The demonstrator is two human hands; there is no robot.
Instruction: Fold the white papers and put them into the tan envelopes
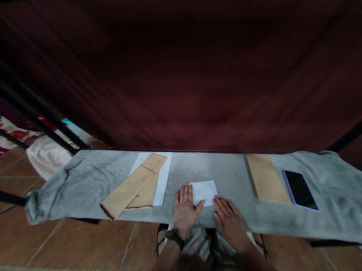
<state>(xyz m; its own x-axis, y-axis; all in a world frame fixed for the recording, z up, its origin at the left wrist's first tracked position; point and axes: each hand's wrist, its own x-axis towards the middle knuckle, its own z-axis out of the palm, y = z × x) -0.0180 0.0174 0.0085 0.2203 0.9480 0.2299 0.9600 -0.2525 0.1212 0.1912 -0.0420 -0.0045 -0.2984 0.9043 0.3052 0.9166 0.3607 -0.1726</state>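
Observation:
A small white sheet of paper [204, 191] lies flat on the grey cloth-covered bench in front of me. My left hand [185, 208] rests flat over its left edge, fingers stretched out and the thumb on the lower part of the paper. At the lower right corner of the sheet my right hand [229, 219] also lies flat, its fingertips touching the edge. Neither hand is gripping anything. Whether the paper is folded beneath my fingers I cannot make out.
Left on the grey cloth [208, 163] are brown paper pieces [133, 188] over white sheets [165, 171]. To the right lie a brown envelope-like packet [267, 178] and a phone [300, 189]. A dark red curtain [195, 86] hangs behind the bench.

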